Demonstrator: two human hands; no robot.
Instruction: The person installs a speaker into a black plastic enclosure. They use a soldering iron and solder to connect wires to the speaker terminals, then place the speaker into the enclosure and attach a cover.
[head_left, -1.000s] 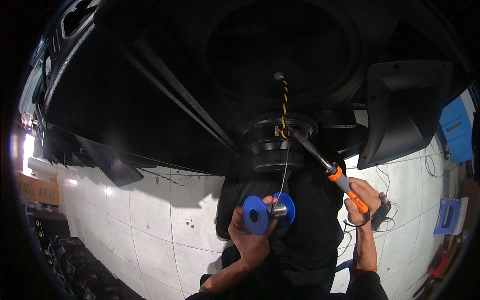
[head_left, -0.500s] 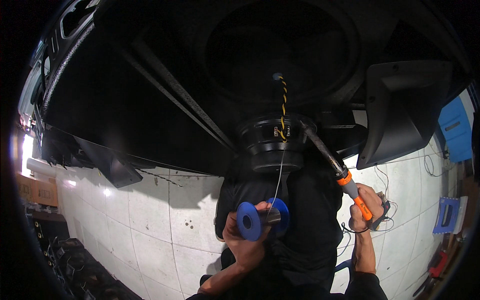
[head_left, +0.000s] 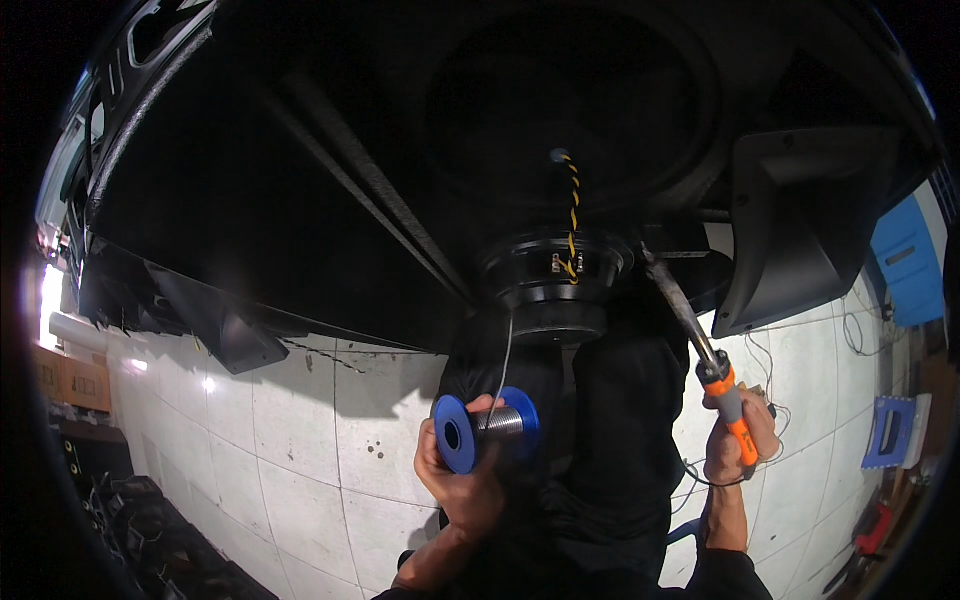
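My left hand (head_left: 463, 495) is wrapped round a blue spool of solder wire (head_left: 502, 421), held above my lap. The solder's loose end (head_left: 509, 335) rises toward the left side of a black speaker driver (head_left: 515, 262), apart from its terminals. My right hand (head_left: 735, 450) grips the orange and grey handle of a soldering iron (head_left: 722, 378). The iron slants up and left, its tip just right of the driver and not on the terminals. A twisted yellow-and-black wire pair (head_left: 574, 215) runs from a hole in the dark cabinet (head_left: 240, 200) to the driver's terminals.
A black horn-shaped piece (head_left: 810, 230) juts out at the right of the cabinet, and another (head_left: 225, 330) at the left. Beyond them lie a blue box (head_left: 908, 262), a blue stool (head_left: 890, 432), cardboard boxes (head_left: 75, 378) and black parts (head_left: 150, 525) on the tiled floor.
My left hand has drawn the spool left, moving the solder away from the terminals. My right hand has pulled the soldering iron to the right and slightly down, off the driver's side.
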